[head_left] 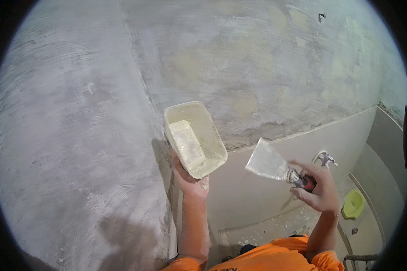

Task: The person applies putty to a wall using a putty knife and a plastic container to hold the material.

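Observation:
My left hand (190, 178) grips a cream plastic tub (206, 128) from below, near its lower end. The tub is tilted so that its inside shows, with pale putty (187, 142) smeared over the bottom and walls. To the right, my right hand (320, 187) is closed round the dark and red handle of a putty knife (269, 162). Its wide metal blade points up and left, apart from both the tub and the wall, and carries a whitish film. Pale dust or putty marks both hands.
Plaster walls with patchy grey and cream skim (203, 54) meet at a corner left of the tub. Smooth grey panelling (239, 198) lines the lower wall, with a tap (325, 158) on it. A yellow-green squat toilet (353, 204) lies at lower right, beyond a raised edge.

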{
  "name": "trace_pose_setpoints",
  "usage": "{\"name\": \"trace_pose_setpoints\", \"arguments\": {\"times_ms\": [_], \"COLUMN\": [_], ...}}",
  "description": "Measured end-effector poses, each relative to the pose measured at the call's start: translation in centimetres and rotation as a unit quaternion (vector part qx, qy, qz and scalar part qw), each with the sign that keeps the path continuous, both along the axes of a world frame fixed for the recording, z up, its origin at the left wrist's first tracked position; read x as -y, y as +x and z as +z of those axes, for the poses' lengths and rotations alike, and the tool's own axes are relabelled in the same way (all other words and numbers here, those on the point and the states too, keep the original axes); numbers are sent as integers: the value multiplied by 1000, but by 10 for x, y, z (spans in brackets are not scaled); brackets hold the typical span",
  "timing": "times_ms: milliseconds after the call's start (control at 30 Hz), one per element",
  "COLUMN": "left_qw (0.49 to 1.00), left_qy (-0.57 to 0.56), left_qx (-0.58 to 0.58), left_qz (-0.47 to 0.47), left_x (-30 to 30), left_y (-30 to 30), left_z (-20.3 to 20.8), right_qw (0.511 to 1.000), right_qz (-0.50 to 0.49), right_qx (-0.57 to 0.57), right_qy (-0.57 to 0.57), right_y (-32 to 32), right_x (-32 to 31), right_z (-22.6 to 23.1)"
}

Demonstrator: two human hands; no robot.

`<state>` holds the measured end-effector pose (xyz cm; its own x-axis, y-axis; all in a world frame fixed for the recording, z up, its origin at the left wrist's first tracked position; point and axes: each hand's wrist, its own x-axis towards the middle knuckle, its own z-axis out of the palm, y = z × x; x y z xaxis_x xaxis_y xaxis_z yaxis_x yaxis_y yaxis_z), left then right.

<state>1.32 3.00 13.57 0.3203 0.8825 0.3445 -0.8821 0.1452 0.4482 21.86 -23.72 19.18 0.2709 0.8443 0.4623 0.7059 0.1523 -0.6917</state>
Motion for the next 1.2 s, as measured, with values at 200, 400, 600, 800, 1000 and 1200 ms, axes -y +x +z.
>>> {"name": "trace_pose_setpoints", "arguments": {"times_ms": [200, 400, 600, 800, 1000, 1200], "left_qw": [984, 976, 974, 979, 987, 990], "left_qy": [-90, -76, -20, -31, -18, -18], "left_qx": [-60, -83, -124, -99, -108, -106], "left_qz": [-144, -185, -189, -175, -114, -87], "left_x": [36, 52, 52, 53, 41, 28], "left_y": [44, 53, 50, 52, 43, 39], "left_z": [-8, -14, -7, -2, -2, -8], "right_qw": [988, 984, 994, 990, 978, 999], "right_qz": [-93, -64, -47, -44, -12, -12], "right_qx": [4, 72, -4, 27, -177, -25], "right_qy": [120, 152, 102, 134, -112, 32], "right_y": [16, 16, 11, 15, 4, 0], "right_x": [9, 2, 5, -12, -10, -22], "right_z": [-6, -6, -5, -22, -4, -21]}}
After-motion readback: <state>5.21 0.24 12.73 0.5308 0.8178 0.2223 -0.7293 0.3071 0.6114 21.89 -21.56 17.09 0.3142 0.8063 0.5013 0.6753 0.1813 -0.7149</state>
